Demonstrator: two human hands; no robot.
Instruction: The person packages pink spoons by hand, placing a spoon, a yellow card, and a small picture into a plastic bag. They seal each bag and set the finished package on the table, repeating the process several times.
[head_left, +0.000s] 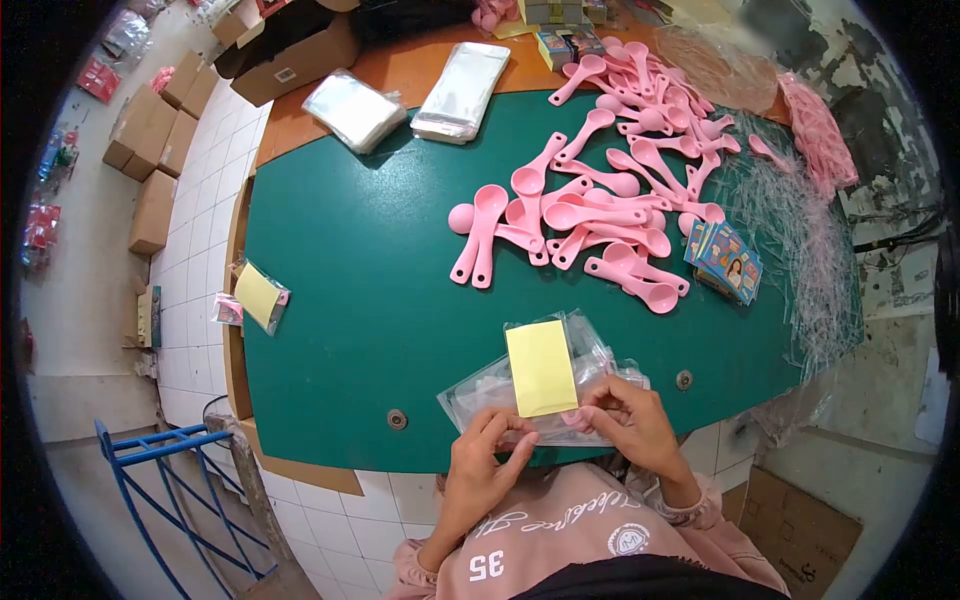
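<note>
A yellow card (pixel 541 368) lies inside or on a clear plastic bag (pixel 590 342) at the table's near edge, over other clear bags (pixel 470 395). A small pink end, probably of a spoon, shows beneath the card beside my right fingers. My right hand (pixel 635 420) pinches the bag at its lower right corner. At the lower left corner, my left hand (pixel 487 462) has thumb and forefinger closed on the bag's edge. Farther back lies a heap of pink measuring spoons (pixel 600 205). Printed cards (pixel 728 264) are fanned out right of the spoons.
Two stacks of clear bags (pixel 460 92) (pixel 355 110) lie at the back of the green table (pixel 340 300). A packed bag with a yellow card (pixel 261 297) sits at the left edge. Shredded plastic (pixel 795 270) covers the right side. A blue metal frame (pixel 175 445) stands lower left.
</note>
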